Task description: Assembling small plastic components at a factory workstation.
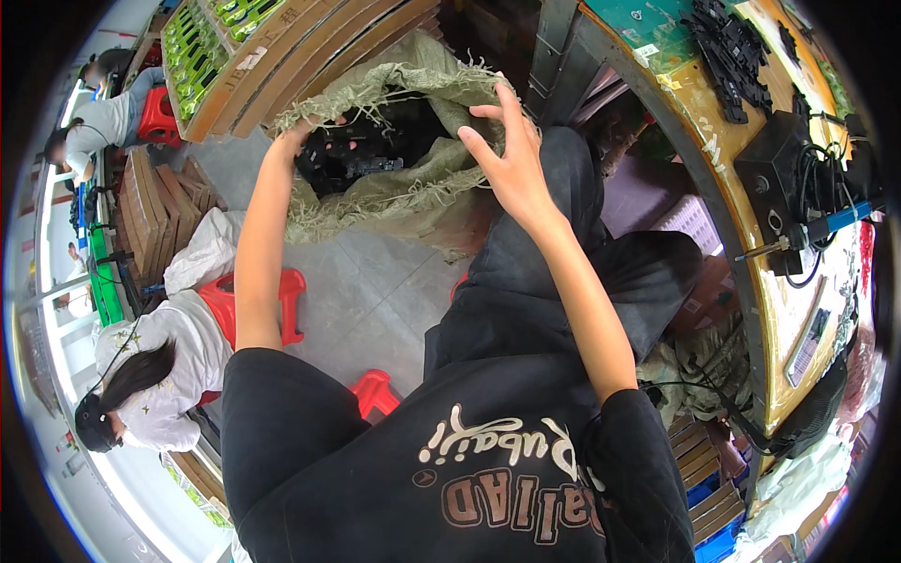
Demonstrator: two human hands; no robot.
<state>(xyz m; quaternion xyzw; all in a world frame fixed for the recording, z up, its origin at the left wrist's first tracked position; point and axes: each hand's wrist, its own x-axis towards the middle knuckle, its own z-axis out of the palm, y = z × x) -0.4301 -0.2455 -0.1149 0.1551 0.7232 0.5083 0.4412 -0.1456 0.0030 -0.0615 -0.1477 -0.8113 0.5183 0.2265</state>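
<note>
A frayed, olive-green woven sack [385, 214] is sitting on the floor in front of the person, its mouth gaping upward and holding a dark heap of black plastic parts [375, 167]. The left hand [295, 138] is reaching over the sack's left rim, its fingers partly hidden by the ragged edge; I cannot tell whether they are gripping the cloth or a part. The right hand [514, 167] is spreading wide at the right side of the mouth, thumb and fingers well apart, its fingertips lying near the rim and holding no part that shows.

Just beyond the sack, a stack of shallow brown trays [282, 70] is standing, the top one carrying rows of bright-green pieces [195, 61] between its dividers. More brown trays [145, 211] are leaning together at the left, near a whitish bag [205, 249] whose contents are not showing. On the workbench [741, 202] at the right, loose black plastic frames [727, 56] are lying in a pile, and a blue-handled soldering iron [838, 221] is resting by a black box [771, 178].
</note>
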